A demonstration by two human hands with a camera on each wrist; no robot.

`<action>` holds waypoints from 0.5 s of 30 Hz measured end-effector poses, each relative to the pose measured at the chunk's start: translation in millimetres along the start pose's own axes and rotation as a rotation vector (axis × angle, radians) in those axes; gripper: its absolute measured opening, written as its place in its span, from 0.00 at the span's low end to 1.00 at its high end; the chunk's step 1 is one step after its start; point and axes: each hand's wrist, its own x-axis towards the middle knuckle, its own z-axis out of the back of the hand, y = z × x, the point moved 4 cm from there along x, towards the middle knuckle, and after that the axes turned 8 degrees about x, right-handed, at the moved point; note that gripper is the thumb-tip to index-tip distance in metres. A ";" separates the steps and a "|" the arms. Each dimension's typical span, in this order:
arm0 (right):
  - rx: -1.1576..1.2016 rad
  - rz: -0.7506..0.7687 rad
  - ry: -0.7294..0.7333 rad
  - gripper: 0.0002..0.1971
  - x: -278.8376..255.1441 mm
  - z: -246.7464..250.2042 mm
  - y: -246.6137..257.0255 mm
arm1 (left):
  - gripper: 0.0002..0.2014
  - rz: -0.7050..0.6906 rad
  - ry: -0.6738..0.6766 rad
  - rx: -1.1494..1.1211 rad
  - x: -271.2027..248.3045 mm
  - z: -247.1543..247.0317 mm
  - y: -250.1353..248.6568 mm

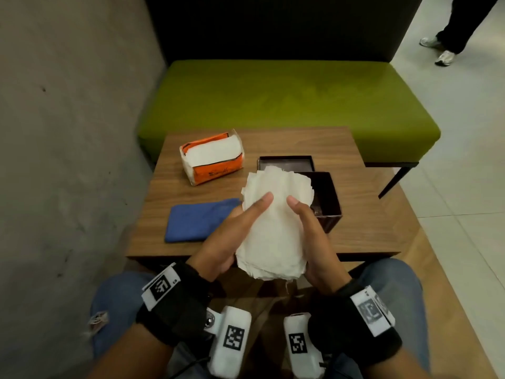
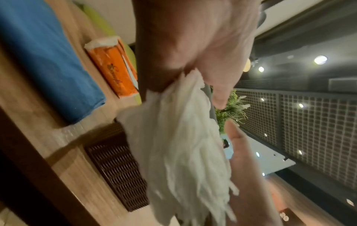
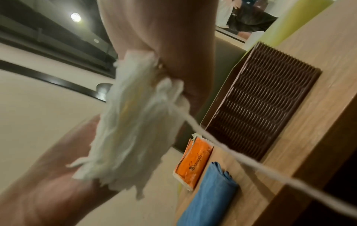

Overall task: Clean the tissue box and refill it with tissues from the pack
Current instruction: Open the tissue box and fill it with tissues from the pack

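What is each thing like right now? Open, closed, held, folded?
Tissue stack: held above the table's near edge, between both hands.
Left hand: grips the stack's left side.
Right hand: grips the stack's right side.
Tissue box: open, lid off.
Lid: lying on the table behind the box.
Tissue pack: torn open on top, tissues still inside.
Blue cloth: folded, lying flat on the table.

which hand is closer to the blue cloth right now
Left. The left hand grips the tissue stack right beside the blue cloth; the right hand holds the stack's far side, nearer the brown box.
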 end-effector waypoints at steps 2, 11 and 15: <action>-0.010 0.008 0.043 0.23 -1.7 -2.7 0.3 | 0.13 0.000 -0.070 0.037 1.6 1.2 2.8; -0.235 0.028 -0.042 0.11 1.0 10.0 2.8 | 0.04 0.071 -0.145 -0.015 3.3 2.5 9.6; -0.238 0.037 -0.099 0.11 2.4 13.7 2.5 | 0.11 -0.013 -0.160 0.067 3.5 -2.1 10.7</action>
